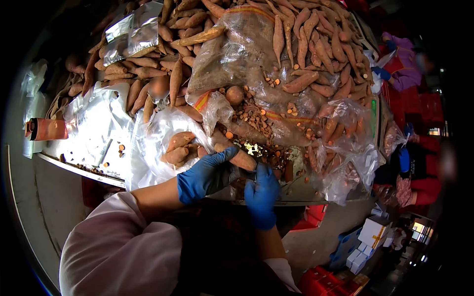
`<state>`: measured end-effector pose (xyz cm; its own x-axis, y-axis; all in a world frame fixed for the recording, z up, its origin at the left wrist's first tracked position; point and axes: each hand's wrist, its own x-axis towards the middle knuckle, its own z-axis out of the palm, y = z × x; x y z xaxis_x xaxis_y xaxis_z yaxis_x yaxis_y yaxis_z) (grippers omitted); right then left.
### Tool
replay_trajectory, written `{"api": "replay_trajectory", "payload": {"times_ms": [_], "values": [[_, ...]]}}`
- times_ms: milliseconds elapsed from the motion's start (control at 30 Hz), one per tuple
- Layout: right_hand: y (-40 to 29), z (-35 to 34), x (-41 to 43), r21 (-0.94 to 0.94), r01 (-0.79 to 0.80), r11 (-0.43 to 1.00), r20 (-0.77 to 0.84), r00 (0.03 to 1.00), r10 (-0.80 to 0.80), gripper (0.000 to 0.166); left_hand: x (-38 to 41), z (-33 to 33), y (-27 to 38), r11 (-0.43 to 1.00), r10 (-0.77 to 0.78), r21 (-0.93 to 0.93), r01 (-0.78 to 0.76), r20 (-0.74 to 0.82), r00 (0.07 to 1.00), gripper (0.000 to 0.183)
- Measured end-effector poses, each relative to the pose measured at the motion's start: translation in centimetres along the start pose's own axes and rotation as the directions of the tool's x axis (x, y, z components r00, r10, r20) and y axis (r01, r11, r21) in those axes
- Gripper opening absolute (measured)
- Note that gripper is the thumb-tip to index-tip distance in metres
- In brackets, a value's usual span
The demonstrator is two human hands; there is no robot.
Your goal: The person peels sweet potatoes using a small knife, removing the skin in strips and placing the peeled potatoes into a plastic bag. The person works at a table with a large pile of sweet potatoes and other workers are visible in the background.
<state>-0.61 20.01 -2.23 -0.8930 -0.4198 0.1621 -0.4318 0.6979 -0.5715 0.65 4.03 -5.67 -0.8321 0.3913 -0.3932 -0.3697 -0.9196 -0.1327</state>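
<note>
My left hand (207,177), in a blue glove, grips a sweet potato (241,159) above the near edge of the table. At the root's right end is my right hand (263,196), also gloved in blue, with its fingers curled. Whether it holds a small tool is hidden. Just left of my hands, a clear plastic bag (144,162) lies spread with several sweet potatoes (177,150) in it. Cut root ends and trimmings (255,118) are scattered beyond my hands, partly on a large plastic sack (237,48).
Piled sweet potatoes (326,40) cover the far side. Filled clear bags (344,162) lie at right, and a pink bottle (50,129) stands at left. Co-workers in purple (405,64) and red (426,190) are at right. White boxes (374,231) and a red crate (322,283) stand below.
</note>
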Motion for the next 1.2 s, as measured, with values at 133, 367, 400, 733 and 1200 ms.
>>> {"api": "replay_trajectory", "payload": {"times_ms": [133, 367, 400, 733, 1200], "values": [[-0.3, 0.6, 0.1, -0.071, 0.005, 0.997, -0.036, 0.999, -0.008, 0.044, -0.4, -1.2, -0.8, 0.989, -0.043, -0.141, 0.047, 0.03, 0.999, 0.03], [3.7, 2.7, -0.3, 0.149, -0.31, 0.939, -0.031, 0.948, 0.318, 0.025, -2.2, 1.4, -1.4, 0.959, -0.091, -0.249, 0.133, 0.175, 0.98, 0.03], [5.6, 3.0, -1.0, 0.229, -0.413, 0.882, 0.029, 0.908, 0.418, 0.019, -2.6, 1.4, -1.4, 0.979, -0.128, -0.134, 0.156, 0.199, 0.972, 0.035], [4.6, 5.4, 3.1, 0.176, -0.114, 0.978, 0.118, 0.989, 0.094, 0.03, -4.4, 0.0, 0.4, 0.967, -0.096, 0.239, 0.086, 0.032, 0.995, 0.027], [5.8, -0.8, -2.4, 0.448, -0.664, 0.598, 0.496, 0.742, 0.451, 0.014, -2.2, -0.9, 1.1, 0.856, 0.052, 0.517, -0.022, -0.044, 0.998, 0.025]]}}
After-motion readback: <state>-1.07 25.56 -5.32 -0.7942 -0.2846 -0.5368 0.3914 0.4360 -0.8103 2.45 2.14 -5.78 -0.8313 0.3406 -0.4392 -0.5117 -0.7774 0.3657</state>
